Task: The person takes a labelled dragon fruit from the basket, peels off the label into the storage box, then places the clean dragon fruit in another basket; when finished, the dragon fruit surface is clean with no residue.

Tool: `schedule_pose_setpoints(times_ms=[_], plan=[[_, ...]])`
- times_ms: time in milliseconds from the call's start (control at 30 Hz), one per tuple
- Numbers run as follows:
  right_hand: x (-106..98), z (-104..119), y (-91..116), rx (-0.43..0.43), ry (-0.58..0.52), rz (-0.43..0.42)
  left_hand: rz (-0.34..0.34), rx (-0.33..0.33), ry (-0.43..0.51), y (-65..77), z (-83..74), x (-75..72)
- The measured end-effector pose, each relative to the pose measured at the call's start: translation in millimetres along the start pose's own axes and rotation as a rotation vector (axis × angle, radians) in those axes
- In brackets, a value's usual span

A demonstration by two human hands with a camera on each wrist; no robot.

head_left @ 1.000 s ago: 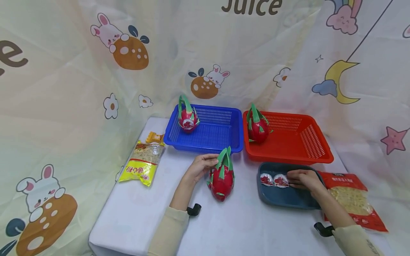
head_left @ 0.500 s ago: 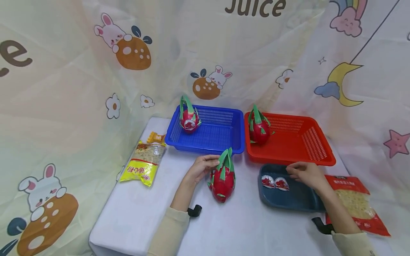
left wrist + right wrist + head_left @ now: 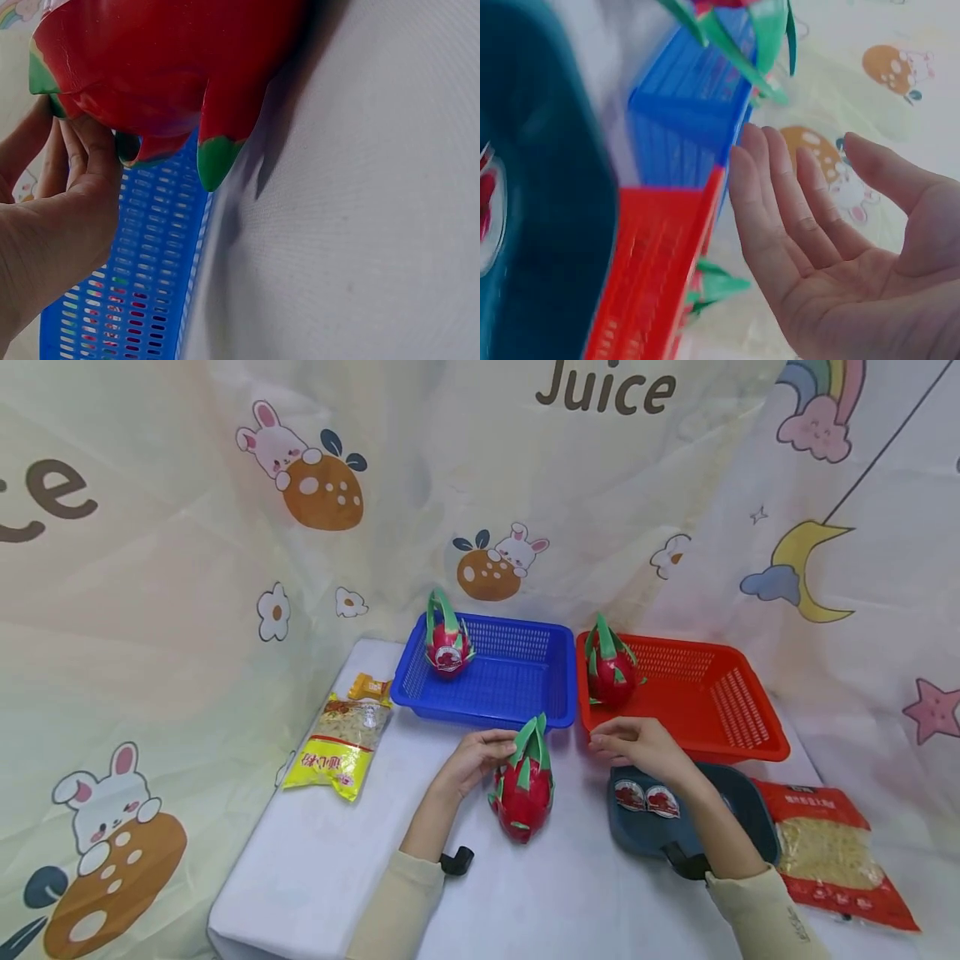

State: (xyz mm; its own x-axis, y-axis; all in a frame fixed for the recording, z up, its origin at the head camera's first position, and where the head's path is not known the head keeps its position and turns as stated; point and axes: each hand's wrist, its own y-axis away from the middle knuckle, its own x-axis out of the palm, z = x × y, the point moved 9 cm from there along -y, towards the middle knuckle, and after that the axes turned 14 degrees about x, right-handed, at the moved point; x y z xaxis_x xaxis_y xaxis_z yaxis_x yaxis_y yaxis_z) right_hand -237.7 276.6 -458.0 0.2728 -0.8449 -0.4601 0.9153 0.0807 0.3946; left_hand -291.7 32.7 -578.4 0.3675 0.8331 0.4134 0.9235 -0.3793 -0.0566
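Pinching a dragon fruit [image 3: 523,797] near its green leaves [image 3: 531,743], the left hand [image 3: 476,762] has its grip on the fruit just below centre of the head view, where it lies on the white-covered table [image 3: 300,877] before a blue basket [image 3: 517,681]. Right of centre, the right hand [image 3: 645,747] shows a released grip, fingers loosely bent and thumb apart, near the front of a red basket [image 3: 690,702]. Each basket carries another dragon fruit at its left end. Beneath the right forearm, a dark tray [image 3: 637,837] bears two round stickers [image 3: 630,794] side by side. A pasta bag [image 3: 832,852] lies at lower right; a yellow packet [image 3: 341,747] and a small orange packet [image 3: 367,687] touch left of centre.
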Motion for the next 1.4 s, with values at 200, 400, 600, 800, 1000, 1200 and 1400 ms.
schedule_pose_setpoints(times_ms=[200,400,600,800,1000,1200,1400], plan=[[29.9,-0.1,-19.6,0.032,-0.106,0.049,0.008,-0.005,0.004,2.9,6.3,1.1],[54.4,-2.5,-32.9,0.039,-0.199,0.088,0.006,0.002,0.017,4.4,5.8,2.9],[68.3,-13.0,-40.8,0.109,-0.236,0.1,0.006,-0.013,0.026,5.5,5.6,5.2],[77.0,-17.6,-49.3,0.123,-0.275,0.118,0.004,0.002,-0.003,2.8,2.5,2.2],[88.9,-23.0,-50.6,0.112,-0.346,0.214,0.0,0.0,-0.004,2.3,1.0,0.7],[94.3,-27.5,-52.3,0.101,-0.42,0.273,0.01,-0.007,-0.002,-0.3,0.2,0.3],[100.1,-30.6,-50.0,0.12,-0.506,0.31,-0.019,0.012,-0.003,-0.7,-3.0,-0.5]])
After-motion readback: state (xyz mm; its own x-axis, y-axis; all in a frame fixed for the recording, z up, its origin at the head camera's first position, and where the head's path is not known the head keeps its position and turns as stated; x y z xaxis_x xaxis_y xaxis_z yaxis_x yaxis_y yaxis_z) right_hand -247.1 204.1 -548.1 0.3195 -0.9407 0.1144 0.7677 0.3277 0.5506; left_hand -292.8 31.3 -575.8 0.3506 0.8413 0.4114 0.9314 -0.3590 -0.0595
